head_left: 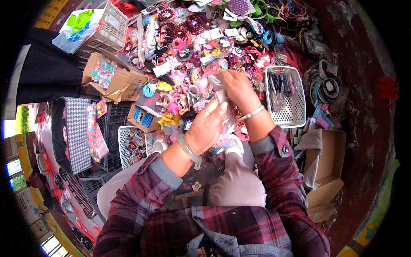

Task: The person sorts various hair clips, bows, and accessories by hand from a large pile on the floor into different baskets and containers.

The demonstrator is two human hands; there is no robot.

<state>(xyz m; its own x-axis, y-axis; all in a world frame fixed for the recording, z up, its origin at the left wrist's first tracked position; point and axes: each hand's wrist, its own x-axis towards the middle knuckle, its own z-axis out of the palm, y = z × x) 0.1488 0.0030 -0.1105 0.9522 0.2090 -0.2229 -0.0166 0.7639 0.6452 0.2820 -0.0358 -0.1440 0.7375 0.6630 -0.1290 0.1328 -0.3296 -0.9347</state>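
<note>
My left hand (204,128) and my right hand (240,91) meet in front of me, over a big heap of hair accessories (195,55). Between their fingers is a crumpled, pale, partly see-through wrapping (217,84). The right hand pinches it from above, its fingers bent. Just below, the left thumb points up and presses against the same piece. What the wrapping holds, if anything, I cannot make out. Around the hands lie pink, red and purple hair ties, bows and white cards. A yellow bow (170,120) lies left of my left hand.
A white basket (296,110) with packaged items stands at right, beside an open cardboard box (327,165). At left are a cardboard box of small packets (124,88), a smaller box of blue cards (150,127), a white basket (125,147) and a crate (112,28). Another person's dark-clothed leg is there too.
</note>
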